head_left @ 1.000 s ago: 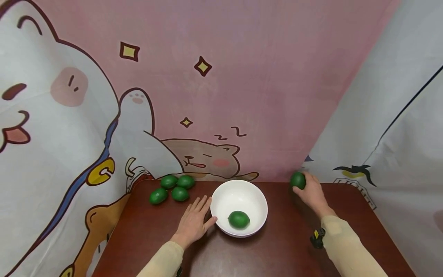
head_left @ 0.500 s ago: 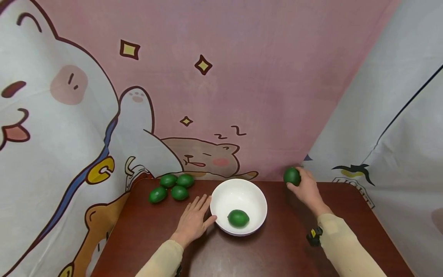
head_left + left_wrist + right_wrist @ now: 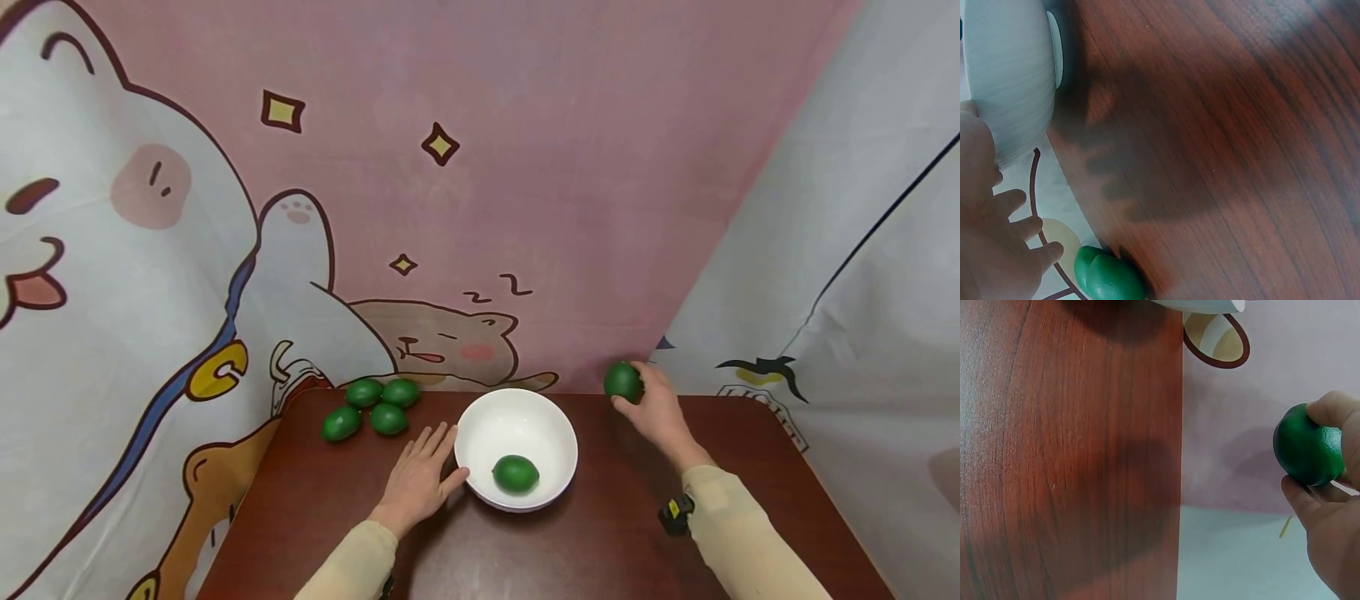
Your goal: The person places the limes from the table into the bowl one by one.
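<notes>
gripping a green lime [image 3: 622, 381] between thumb and fingers, the right hand [image 3: 660, 414] is at the far right in the head view, well apart from the left hand [image 3: 416, 483], whose straight fingers spread at the left of the white bowl [image 3: 517, 425]. inside, a second lime [image 3: 516, 474] lies long axis left to right, tip leftward; four more limes [image 3: 388, 419] sit far left on the table [image 3: 487, 558]. in the left wrist view, the thumb meets the bowl's outer wall. in the right wrist view, fingers partly cover the held lime; i cannot tell its long axis.

My table [image 3: 517, 550] is reddish-brown wood grain, kinda shiny, and I've got a white bowl [image 3: 519, 427] sitting on it, plus four green limes [image 3: 388, 419] bunched left near the far edge.
</notes>
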Demonstrator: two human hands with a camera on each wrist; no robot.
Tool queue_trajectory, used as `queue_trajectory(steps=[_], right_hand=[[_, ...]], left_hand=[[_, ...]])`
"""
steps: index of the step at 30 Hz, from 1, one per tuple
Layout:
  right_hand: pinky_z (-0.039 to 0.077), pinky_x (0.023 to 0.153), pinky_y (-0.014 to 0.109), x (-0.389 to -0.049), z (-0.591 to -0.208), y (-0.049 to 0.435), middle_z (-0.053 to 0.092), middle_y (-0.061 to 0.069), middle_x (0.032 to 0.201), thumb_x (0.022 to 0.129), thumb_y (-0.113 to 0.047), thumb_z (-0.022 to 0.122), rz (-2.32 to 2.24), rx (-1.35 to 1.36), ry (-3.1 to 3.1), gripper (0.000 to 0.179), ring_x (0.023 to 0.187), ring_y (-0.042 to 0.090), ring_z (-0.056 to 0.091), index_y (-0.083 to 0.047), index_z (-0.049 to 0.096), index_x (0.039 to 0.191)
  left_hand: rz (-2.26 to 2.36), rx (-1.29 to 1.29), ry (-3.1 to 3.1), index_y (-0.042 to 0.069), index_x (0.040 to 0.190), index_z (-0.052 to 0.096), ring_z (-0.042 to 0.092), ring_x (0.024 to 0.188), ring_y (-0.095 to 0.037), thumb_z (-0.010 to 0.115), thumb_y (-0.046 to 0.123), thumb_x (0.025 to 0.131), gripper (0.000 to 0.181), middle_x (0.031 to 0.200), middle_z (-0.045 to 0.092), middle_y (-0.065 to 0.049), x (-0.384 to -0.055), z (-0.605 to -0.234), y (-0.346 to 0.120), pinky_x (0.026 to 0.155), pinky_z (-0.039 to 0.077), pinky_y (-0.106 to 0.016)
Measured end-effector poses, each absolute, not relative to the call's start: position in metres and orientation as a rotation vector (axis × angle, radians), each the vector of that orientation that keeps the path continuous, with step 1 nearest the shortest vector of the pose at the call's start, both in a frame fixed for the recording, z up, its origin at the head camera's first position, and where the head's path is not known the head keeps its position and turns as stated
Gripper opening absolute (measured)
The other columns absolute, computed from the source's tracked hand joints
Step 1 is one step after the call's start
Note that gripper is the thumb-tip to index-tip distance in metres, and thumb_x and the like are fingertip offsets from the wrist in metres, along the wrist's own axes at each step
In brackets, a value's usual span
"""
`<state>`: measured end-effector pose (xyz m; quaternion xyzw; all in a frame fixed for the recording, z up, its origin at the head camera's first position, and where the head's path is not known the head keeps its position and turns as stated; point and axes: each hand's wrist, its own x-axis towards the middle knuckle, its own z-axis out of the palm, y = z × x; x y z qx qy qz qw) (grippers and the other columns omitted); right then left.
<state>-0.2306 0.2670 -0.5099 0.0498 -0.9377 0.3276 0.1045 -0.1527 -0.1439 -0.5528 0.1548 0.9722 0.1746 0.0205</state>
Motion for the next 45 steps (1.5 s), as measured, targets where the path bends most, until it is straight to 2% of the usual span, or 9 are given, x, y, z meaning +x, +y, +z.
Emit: queue_trajectory(steps=[19, 37, 45], right_hand=[[0.057, 0.088, 0.058, -0.220, -0.507, 0.242, 0.050, 0.033, 0.133, 0.089, -0.011, 0.078, 1.039, 0.202, -2.715, 0.068, 0.112, 0.048, 0.059, 0.009, 0.045, 0.145], [0.056, 0.087, 0.059, -0.216, -0.501, 0.222, 0.056, 0.029, 0.126, 0.086, -0.013, 0.082, 1.023, 0.283, -2.684, 0.068, 0.108, 0.044, 0.062, 0.008, 0.050, 0.142], [0.056, 0.083, 0.055, -0.215, -0.502, 0.214, 0.059, 0.027, 0.124, 0.084, -0.014, 0.084, 1.019, 0.295, -2.689, 0.069, 0.101, 0.040, 0.064, 0.007, 0.052, 0.142]], left_hand=[[0.530, 0.491, 3.019, 0.013, 0.161, 0.038, 0.032, 0.152, -0.041, 0.056, 0.054, 0.102, 0.074, 0.164, 0.038, -0.015, -0.152, -0.553, -0.144, 0.119, 0.030, -0.061], [0.539, 0.520, 3.037, 0.014, 0.162, 0.037, 0.032, 0.152, -0.040, 0.054, 0.055, 0.103, 0.074, 0.164, 0.038, -0.015, -0.152, -0.555, -0.145, 0.120, 0.030, -0.060], [0.518, 0.514, 3.036, 0.014, 0.162, 0.037, 0.032, 0.152, -0.040, 0.054, 0.055, 0.103, 0.074, 0.164, 0.038, -0.015, -0.153, -0.555, -0.145, 0.120, 0.030, -0.060]])
